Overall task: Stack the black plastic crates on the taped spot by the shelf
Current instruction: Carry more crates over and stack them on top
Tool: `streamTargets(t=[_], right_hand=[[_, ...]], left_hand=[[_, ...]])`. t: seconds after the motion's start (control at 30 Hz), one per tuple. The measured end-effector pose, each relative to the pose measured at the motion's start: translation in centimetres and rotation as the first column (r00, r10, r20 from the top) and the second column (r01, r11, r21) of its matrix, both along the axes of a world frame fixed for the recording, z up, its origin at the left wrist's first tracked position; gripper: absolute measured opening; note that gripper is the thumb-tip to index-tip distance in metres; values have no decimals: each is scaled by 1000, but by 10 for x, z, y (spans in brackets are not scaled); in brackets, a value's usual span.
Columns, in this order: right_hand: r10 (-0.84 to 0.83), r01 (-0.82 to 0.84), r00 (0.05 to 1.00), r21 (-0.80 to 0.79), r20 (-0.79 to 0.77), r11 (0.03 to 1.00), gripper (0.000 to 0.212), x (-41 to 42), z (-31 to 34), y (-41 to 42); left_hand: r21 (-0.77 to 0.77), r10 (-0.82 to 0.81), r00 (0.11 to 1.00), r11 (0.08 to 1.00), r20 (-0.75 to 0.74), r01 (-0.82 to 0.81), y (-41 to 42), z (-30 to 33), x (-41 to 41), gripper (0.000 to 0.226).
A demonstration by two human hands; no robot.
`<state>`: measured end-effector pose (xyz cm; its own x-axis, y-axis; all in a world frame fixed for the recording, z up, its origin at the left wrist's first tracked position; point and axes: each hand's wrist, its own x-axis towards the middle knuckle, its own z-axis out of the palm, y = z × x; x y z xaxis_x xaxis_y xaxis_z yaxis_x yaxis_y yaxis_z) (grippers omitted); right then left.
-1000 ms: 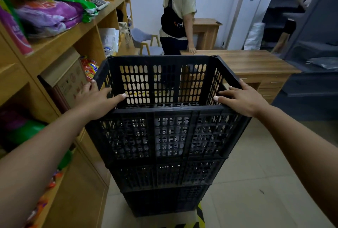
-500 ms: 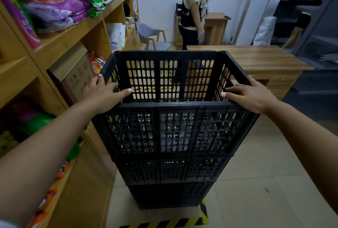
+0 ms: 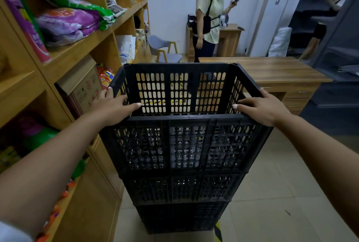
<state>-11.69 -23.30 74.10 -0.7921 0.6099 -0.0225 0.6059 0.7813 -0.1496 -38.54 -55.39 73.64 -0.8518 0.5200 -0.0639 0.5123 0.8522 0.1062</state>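
A stack of three black perforated plastic crates stands on the floor right beside the wooden shelf (image 3: 77, 51). The top crate (image 3: 186, 144) is open upward and looks empty. My left hand (image 3: 112, 107) grips its near left corner, thumb along the near rim. At the near right corner my right hand (image 3: 262, 108) holds the rim the same way. The lower crates (image 3: 180, 189) are nested under it. A strip of yellow-and-black floor tape (image 3: 218, 230) shows at the stack's lower right; more tape is visible through the far wall's holes.
The shelf on the left holds bags, a cardboard box (image 3: 81, 86) and snack packs. A wooden desk (image 3: 272, 69) stands behind the crates to the right. A person with a phone (image 3: 208, 22) stands further back near a chair (image 3: 165, 49). Tiled floor lies open on the right.
My view has shifted slightly and the stack sits a little further right in frame. Both hands keep their grip on the top crate's rim. The person at the back has turned.
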Motion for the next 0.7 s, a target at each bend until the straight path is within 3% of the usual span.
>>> streamTargets(t=[0.2, 0.33, 0.5, 0.7], right_hand=[[28, -25, 999, 90, -31, 996, 67, 2, -6, 0], [59, -45, 991, 116, -119, 992, 93, 9, -18, 2], [58, -41, 991, 145, -120, 989, 107, 16, -21, -5], [27, 2, 990, 198, -142, 980, 78, 11, -25, -4]], left_hand=[[18, -3, 998, 1000, -69, 5, -2, -2, 1, 80], [115, 29, 994, 993, -110, -16, -4, -2, 9, 82], [41, 35, 995, 999, -90, -32, -5, -10, 16, 86], [31, 66, 992, 998, -105, -63, 0, -12, 16, 85]])
